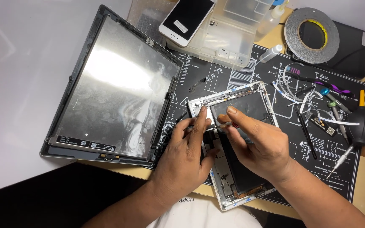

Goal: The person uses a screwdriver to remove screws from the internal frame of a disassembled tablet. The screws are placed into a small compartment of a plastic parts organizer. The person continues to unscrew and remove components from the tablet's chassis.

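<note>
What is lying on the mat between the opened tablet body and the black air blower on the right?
In the head view, a black spudger stick lies between the opened tablet body and the air blower, with loose white flex cables.

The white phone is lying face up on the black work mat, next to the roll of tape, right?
Not quite. In the head view the white phone lies face up on the clear plastic box, not the black mat. The roll of tape sits further right.

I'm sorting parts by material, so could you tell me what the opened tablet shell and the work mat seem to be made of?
The tablet shell looks like silver metal, probably aluminium: its thin rim has a matte pale sheen. The work mat looks like black rubber or silicone: it lies flat and dull, with white printed line diagrams.
</note>
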